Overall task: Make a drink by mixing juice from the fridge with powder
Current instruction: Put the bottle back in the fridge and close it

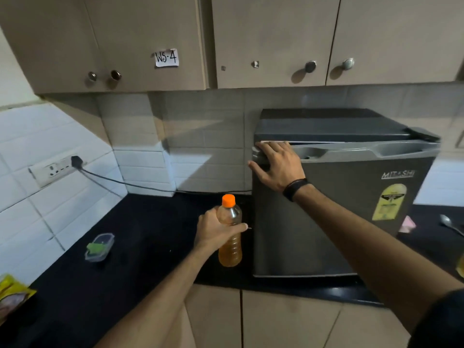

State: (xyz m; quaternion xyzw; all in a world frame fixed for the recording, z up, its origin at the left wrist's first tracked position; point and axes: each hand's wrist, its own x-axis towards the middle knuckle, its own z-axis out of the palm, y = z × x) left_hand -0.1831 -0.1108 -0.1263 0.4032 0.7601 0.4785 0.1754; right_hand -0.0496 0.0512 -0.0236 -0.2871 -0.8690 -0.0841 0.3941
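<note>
A clear bottle of orange juice [230,243] with an orange cap is upright in the air over the black counter, just left of the fridge. My left hand [216,228] grips its upper part. The small grey fridge [334,209] stands on the counter with its door almost flush with the body. My right hand [278,164] lies flat on the door's top left corner, fingers straight. A yellow packet [13,295], perhaps the powder, lies at the counter's left front edge.
A small clear box with a green clip [99,247] sits on the black counter [140,237] at the left. A spoon [450,223] and a pink thing [407,224] lie right of the fridge. A cable [140,185] runs from the wall socket behind. Cupboards hang overhead.
</note>
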